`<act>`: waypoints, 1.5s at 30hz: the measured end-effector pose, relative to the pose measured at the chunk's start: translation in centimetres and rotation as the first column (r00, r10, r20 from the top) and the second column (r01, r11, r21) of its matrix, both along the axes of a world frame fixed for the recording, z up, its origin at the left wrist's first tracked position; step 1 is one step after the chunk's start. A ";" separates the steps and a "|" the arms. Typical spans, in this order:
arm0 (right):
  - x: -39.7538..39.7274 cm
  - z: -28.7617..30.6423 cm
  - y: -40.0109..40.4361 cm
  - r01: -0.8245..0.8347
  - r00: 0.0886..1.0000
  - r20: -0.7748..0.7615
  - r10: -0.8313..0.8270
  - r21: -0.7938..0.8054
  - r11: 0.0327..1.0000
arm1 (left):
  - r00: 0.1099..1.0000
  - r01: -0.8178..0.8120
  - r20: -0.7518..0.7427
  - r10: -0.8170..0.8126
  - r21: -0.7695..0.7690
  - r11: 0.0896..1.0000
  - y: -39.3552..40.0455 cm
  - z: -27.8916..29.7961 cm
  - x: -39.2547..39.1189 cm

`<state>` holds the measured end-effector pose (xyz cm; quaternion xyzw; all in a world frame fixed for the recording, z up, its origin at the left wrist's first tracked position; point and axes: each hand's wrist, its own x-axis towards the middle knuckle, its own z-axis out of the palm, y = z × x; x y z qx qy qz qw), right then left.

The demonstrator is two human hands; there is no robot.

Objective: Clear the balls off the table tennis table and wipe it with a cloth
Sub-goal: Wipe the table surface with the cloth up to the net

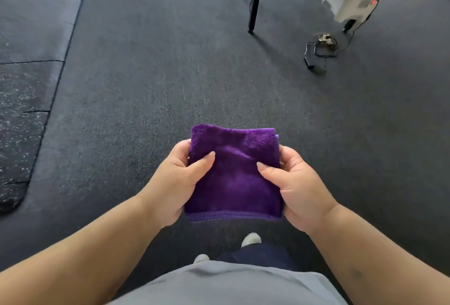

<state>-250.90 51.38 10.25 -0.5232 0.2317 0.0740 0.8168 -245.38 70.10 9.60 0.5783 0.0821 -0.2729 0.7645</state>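
Observation:
A folded purple cloth (235, 175) is held in front of my body, above the dark carpet. My left hand (177, 180) grips its left edge, thumb on top. Its right edge is gripped the same way by my right hand (295, 188). The cloth is a neat square with a stitched hem facing me. No table tennis table and no balls are in view.
Dark grey carpet (170, 73) covers the floor. Speckled black rubber mats (19, 122) lie at the left. Black table legs (255, 0) stand at the top, beside a white device (353, 2) with a red light. A black cable and adapter (316, 54) lie on the floor at upper right.

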 end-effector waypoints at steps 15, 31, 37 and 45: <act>35.5 1.2 -13.2 -0.164 0.986 -0.004 0.164 -0.015 0.986 | 0.994 -0.105 0.008 0.105 0.012 0.994 -11.7 2.4 32.8; 76.3 0.4 -7.4 -0.250 0.968 0.009 0.250 0.053 0.967 | 0.978 -0.209 0.028 0.208 0.027 0.978 -5.7 1.7 72.3; 89.7 1.5 -9.4 -0.190 0.982 0.027 0.189 0.058 0.980 | 0.988 -0.152 0.034 0.150 0.040 0.988 -7.9 2.9 86.8; 110.4 1.1 -15.9 -0.191 0.981 0.053 0.187 0.062 0.980 | 0.988 -0.143 0.063 0.140 0.055 0.988 -14.5 2.8 107.4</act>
